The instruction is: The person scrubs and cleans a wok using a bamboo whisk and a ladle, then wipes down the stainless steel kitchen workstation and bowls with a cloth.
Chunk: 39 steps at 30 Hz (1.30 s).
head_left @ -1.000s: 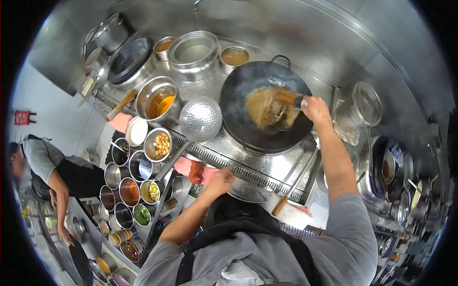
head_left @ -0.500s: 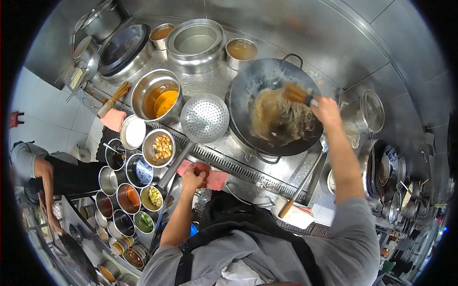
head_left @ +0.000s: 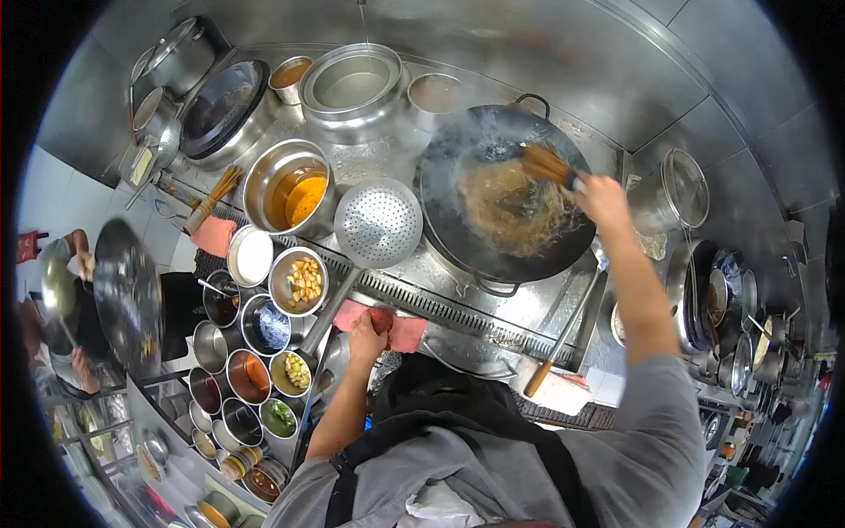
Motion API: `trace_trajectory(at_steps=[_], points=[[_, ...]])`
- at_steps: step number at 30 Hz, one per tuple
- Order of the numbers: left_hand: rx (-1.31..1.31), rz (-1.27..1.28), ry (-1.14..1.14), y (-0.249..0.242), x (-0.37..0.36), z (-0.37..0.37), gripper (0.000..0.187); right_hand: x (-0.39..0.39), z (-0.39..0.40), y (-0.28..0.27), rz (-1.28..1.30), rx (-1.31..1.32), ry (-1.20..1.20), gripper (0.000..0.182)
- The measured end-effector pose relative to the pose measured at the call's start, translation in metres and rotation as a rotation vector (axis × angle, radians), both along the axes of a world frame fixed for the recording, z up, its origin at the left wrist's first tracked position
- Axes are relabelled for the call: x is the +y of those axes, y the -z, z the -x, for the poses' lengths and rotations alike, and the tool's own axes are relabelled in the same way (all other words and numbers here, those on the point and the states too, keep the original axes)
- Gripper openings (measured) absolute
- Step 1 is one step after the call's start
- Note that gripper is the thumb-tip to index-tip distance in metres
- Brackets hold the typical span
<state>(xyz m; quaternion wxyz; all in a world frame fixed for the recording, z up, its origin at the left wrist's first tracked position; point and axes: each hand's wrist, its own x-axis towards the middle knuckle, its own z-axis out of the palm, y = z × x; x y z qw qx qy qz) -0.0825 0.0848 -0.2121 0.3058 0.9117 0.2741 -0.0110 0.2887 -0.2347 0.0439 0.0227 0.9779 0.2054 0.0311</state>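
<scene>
A large black wok (head_left: 440, 176) sits on the stove with murky, swirling liquid and rising steam. My right hand (head_left: 602, 201) is closed around the handle of a bamboo brush (head_left: 547, 165), its bristles over the wok's right part. Near the stove's front edge my left hand (head_left: 366, 340) is closed on a bunched red cloth (head_left: 381, 320), beside a pink cloth (head_left: 407, 334). A perforated strainer (head_left: 378, 222) lies left of the wok, its handle pointing toward my left hand.
A pot of orange oil (head_left: 304, 199) stands left of the strainer. Several containers, one with diced food (head_left: 304, 280), crowd the lower left. A wooden-handled ladle (head_left: 539, 378) lies front right. A co-worker (head_left: 81, 370) at far left holds another wok (head_left: 128, 295).
The liquid in the wok has swirled and the brush has shifted slightly. More steam drifts over the back left. The co-worker's wok has been raised upright. The view has shifted slightly.
</scene>
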Motion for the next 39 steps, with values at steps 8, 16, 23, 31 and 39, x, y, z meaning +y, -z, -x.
trace_trajectory(at_steps=[8,16,23,31,39], points=[[0.010,0.177,-0.107,-0.004,0.022,0.020,0.050,0.000,0.049,0.019,-0.199,0.120,-0.136,0.032],[-0.160,1.688,-0.685,-0.087,0.015,0.072,0.051,-0.017,0.012,0.068,-0.210,-0.130,0.108,0.041],[0.002,1.409,-0.337,-0.130,-0.047,-0.011,0.034,0.029,0.066,0.054,-0.498,0.219,-0.094,0.044],[-0.021,1.270,-0.276,-0.118,-0.103,-0.111,0.029,-0.191,0.089,0.012,-0.459,0.341,0.195,0.054],[0.095,1.427,-0.033,-0.080,-0.150,-0.183,0.015,-0.207,0.127,0.013,-1.138,0.347,0.522,0.049]])
